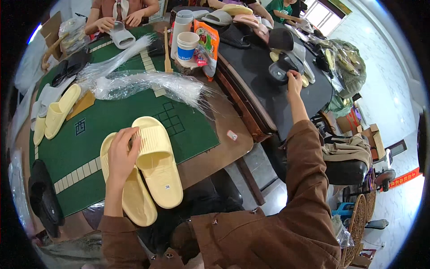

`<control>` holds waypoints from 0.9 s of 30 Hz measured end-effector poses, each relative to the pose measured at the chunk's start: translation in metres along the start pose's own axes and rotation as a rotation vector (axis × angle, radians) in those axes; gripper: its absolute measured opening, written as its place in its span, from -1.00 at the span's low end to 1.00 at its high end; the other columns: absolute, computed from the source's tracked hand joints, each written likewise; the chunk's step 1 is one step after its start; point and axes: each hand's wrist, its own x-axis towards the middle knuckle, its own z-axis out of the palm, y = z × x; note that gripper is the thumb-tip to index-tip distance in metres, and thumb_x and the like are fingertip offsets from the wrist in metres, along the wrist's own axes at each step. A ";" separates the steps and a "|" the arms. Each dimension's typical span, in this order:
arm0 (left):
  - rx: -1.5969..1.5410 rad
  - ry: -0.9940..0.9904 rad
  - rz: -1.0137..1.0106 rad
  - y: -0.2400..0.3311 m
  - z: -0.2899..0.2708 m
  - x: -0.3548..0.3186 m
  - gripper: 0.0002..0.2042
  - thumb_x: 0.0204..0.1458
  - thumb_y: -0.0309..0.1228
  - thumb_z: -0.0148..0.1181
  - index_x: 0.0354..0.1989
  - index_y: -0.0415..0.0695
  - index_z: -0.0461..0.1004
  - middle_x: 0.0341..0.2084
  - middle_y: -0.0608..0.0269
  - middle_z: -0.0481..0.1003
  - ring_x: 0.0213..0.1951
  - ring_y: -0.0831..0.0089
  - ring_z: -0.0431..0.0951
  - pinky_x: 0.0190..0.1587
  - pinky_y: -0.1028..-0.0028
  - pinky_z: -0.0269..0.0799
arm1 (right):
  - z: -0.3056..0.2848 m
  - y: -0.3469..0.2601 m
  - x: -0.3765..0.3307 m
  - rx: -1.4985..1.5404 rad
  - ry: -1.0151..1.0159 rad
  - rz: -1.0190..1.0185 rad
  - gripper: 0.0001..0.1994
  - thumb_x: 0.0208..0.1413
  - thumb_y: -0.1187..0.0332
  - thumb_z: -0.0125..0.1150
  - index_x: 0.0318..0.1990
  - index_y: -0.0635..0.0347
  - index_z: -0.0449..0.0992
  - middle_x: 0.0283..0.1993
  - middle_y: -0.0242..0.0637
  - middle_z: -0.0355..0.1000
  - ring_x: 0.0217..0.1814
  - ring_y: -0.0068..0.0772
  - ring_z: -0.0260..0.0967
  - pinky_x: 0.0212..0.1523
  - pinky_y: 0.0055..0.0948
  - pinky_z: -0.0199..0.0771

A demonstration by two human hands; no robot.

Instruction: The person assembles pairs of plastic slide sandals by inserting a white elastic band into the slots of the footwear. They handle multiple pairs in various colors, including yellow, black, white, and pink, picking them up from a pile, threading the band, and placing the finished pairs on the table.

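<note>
Two pale yellow slippers (156, 163) lie side by side on the near edge of a green-topped table (112, 116). My left hand (122, 154) rests on them, its fingers curled over the strap of the right-hand slipper. My right hand (294, 83) is stretched far out to the dark table (255, 71) on the right. Its fingers touch a dark grey slipper (281, 71) there; whether they grip it I cannot tell.
Clear plastic bags (148, 85) lie across the green table, with more yellow slippers (58, 112) at its left and black ones (45, 197) at the near left. A cup (187, 45), bottle and snack bag stand at the back. Other people work beyond. A chair (349, 166) stands right.
</note>
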 end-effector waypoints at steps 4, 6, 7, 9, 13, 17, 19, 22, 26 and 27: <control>0.071 0.001 0.024 0.001 -0.003 0.000 -0.76 0.12 -0.42 0.06 -0.11 -0.29 0.47 -0.17 0.03 0.50 -0.14 0.10 0.51 -0.08 0.29 0.41 | -0.025 -0.021 -0.031 0.122 -0.200 0.048 -0.73 0.11 0.29 0.11 -0.05 0.10 0.51 -0.13 -0.36 0.39 -0.19 -0.49 0.25 -0.19 -0.48 0.22; 0.153 0.014 0.069 0.002 -0.007 0.000 -0.78 0.11 -0.44 0.07 -0.14 -0.29 0.48 -0.19 0.03 0.51 -0.17 0.09 0.50 -0.10 0.28 0.42 | -0.042 -0.054 -0.071 0.242 -0.287 0.180 -0.73 0.16 0.25 0.07 -0.02 0.05 0.51 -0.35 -0.52 0.31 -0.46 -0.75 0.12 -0.50 -0.67 0.06; 0.177 0.026 0.108 0.007 -0.006 0.001 -0.79 0.09 -0.45 0.08 -0.14 -0.29 0.48 -0.20 0.03 0.50 -0.17 0.08 0.50 -0.10 0.27 0.41 | -0.058 -0.062 -0.086 0.210 -0.298 0.169 -0.70 0.19 0.20 0.04 0.01 0.04 0.48 -0.23 -0.46 0.33 -0.37 -0.64 0.16 -0.40 -0.62 0.12; 0.234 0.051 0.180 0.018 -0.007 0.000 -0.80 0.07 -0.48 0.10 -0.16 -0.28 0.48 -0.21 0.05 0.50 -0.18 0.08 0.49 -0.10 0.25 0.40 | -0.087 -0.078 -0.120 0.155 -0.322 0.162 -0.66 0.23 0.12 -0.01 0.06 0.05 0.44 -0.05 -0.36 0.35 -0.20 -0.48 0.22 -0.22 -0.53 0.20; 0.245 0.080 0.193 0.030 -0.010 -0.024 -0.80 0.03 -0.50 0.13 -0.17 -0.28 0.48 -0.18 0.09 0.47 -0.09 0.12 0.44 0.01 0.22 0.33 | -0.123 -0.085 -0.183 0.132 -0.275 -0.008 -0.60 0.28 0.07 -0.07 0.07 0.17 0.39 0.05 -0.29 0.31 0.01 -0.39 0.23 0.03 -0.45 0.20; 0.335 0.096 0.268 0.036 -0.006 -0.041 -0.73 -0.01 -0.52 0.15 -0.10 -0.25 0.45 -0.11 0.09 0.43 0.03 0.10 0.37 0.13 0.17 0.24 | -0.140 -0.059 -0.188 0.048 -0.119 -0.186 -0.57 0.31 0.10 -0.10 0.12 0.27 0.34 0.11 -0.22 0.29 0.18 -0.32 0.19 0.22 -0.40 0.09; 0.377 0.111 0.299 0.038 -0.007 -0.044 -0.71 -0.02 -0.52 0.16 -0.07 -0.24 0.44 -0.10 0.09 0.42 0.02 0.09 0.38 0.12 0.17 0.25 | -0.134 -0.054 -0.186 0.008 -0.140 -0.123 -0.56 0.31 0.11 -0.09 0.14 0.27 0.32 0.14 -0.18 0.28 0.22 -0.30 0.18 0.24 -0.40 0.08; 0.341 0.084 0.258 0.038 -0.004 -0.046 -0.67 -0.03 -0.52 0.17 -0.03 -0.23 0.42 -0.08 0.09 0.41 0.01 0.10 0.38 0.12 0.17 0.24 | -0.124 -0.035 -0.177 -0.101 -0.282 -0.078 -0.57 0.27 0.13 0.00 0.16 0.24 0.31 0.18 -0.12 0.29 0.21 -0.23 0.22 0.23 -0.38 0.13; 0.368 0.057 0.241 0.034 -0.003 -0.051 -0.59 -0.06 -0.52 0.19 0.03 -0.20 0.38 -0.04 0.10 0.38 -0.01 0.10 0.37 0.11 0.18 0.23 | -0.114 -0.042 -0.174 -0.283 -0.370 -0.120 -0.57 0.26 0.13 0.03 0.19 0.15 0.33 -0.18 -0.14 0.47 -0.13 -0.38 0.40 -0.04 -0.42 0.33; 0.379 0.032 0.226 0.034 -0.005 -0.052 -0.57 -0.07 -0.51 0.20 0.05 -0.19 0.37 -0.02 0.10 0.37 0.02 0.10 0.35 0.14 0.17 0.22 | -0.117 -0.047 -0.171 -0.292 -0.413 -0.073 -0.57 0.26 0.13 0.04 0.18 0.14 0.34 -0.26 -0.17 0.48 -0.22 -0.42 0.41 -0.11 -0.44 0.35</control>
